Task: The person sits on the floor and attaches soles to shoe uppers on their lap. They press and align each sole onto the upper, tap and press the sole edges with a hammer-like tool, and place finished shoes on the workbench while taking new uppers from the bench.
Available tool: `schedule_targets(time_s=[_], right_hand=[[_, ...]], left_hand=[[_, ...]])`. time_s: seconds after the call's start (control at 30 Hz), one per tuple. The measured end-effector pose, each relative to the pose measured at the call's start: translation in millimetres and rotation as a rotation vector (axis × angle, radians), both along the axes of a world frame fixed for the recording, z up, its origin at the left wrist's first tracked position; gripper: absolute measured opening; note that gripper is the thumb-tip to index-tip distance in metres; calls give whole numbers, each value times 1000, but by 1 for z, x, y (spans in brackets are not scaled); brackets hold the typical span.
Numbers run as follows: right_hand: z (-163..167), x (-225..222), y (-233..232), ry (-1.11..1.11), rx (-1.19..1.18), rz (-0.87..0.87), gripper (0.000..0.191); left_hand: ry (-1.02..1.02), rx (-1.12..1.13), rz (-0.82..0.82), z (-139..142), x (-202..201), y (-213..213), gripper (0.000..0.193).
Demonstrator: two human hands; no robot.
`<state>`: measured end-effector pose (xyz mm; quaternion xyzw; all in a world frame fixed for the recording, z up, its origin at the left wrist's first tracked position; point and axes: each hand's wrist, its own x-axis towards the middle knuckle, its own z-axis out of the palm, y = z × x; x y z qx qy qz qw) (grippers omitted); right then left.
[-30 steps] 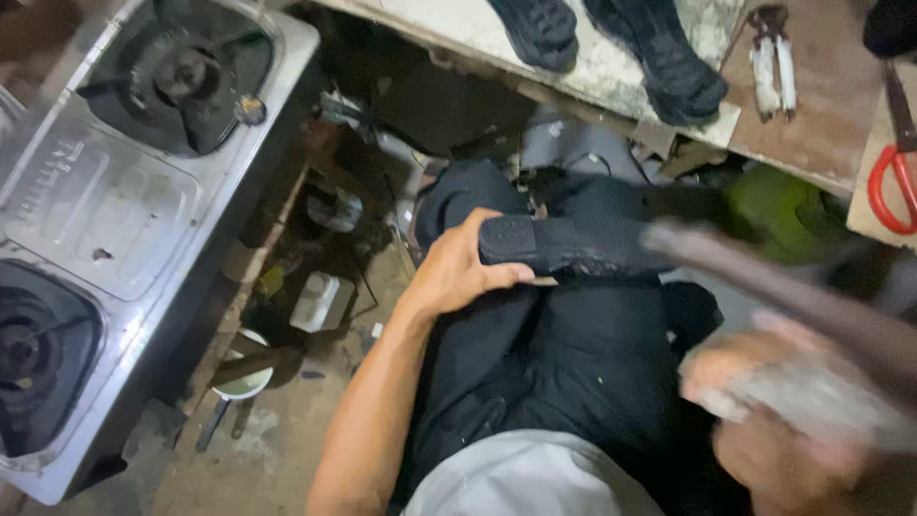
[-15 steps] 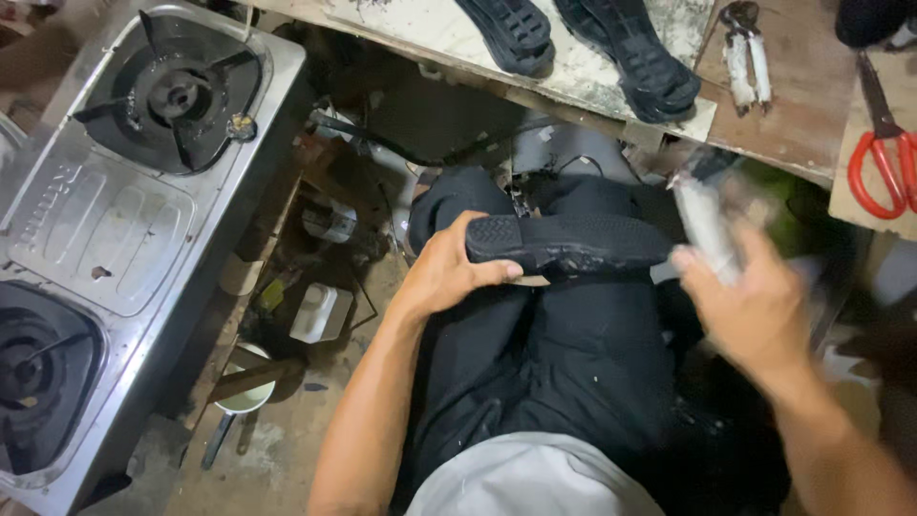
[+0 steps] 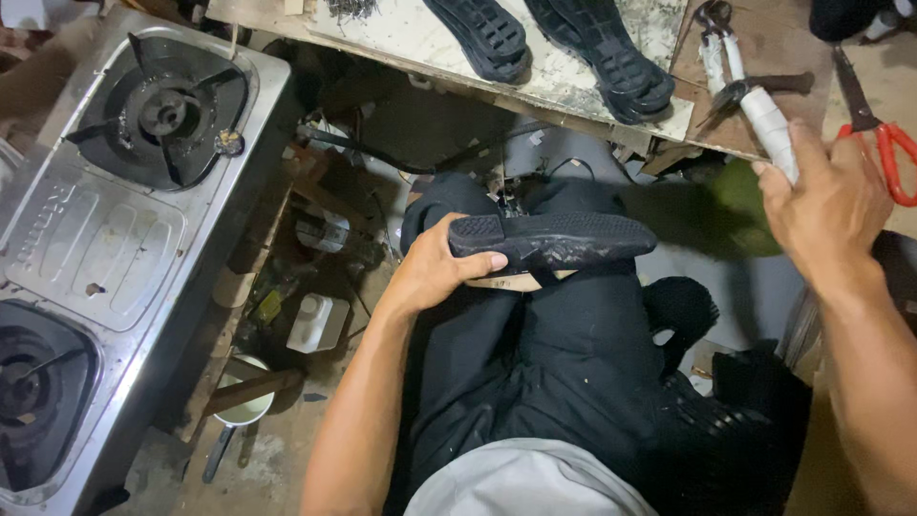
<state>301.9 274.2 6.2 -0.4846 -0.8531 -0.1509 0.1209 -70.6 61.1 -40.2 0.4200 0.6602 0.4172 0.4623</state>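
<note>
My left hand (image 3: 435, 272) grips a black shoe (image 3: 554, 239) that lies sole-up across my knees, heel end in my fingers. My right hand (image 3: 826, 205) is raised at the right, shut on the white-wrapped handle of a hammer (image 3: 759, 105) whose dark head points toward the wooden board above. My legs in black trousers fill the middle of the view.
A steel two-burner gas stove (image 3: 105, 239) stands at the left. Two black shoe soles (image 3: 544, 43) lie on the worktop at the top, with pincers (image 3: 712, 43) and red-handled scissors (image 3: 884, 129) to their right. Bottles, a cup and clutter sit on the floor (image 3: 287, 325).
My right hand has swung from down by my lap up and to the right, away from the shoe, carrying the hammer. The left hand keeps its hold on the shoe.
</note>
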Motion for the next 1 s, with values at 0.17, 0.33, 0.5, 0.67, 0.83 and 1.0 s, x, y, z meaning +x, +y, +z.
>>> schedule_targets(time_s=[0.17,0.33,0.5,0.67,0.83,1.0], right_hand=[[8,-41,-51,215,26,340,27],[5,-109,-107,395,-234,653,32],[5,-141,-114,371,-285,706,33],[2,-154,-108,316,-310,786,19],[5,-138,-74,316,-133,725,5],[13,-55,-21,47,193,226,31]], left_hand=[[-89,-3,-13,-8,-2,10,55],[-98,-22,-17,-7,3,10,58],[-64,10,-2,-2,5,4,61],[24,7,2,2,3,1,66],[24,-32,11,7,2,-1,67],[64,-23,15,9,0,-5,68]])
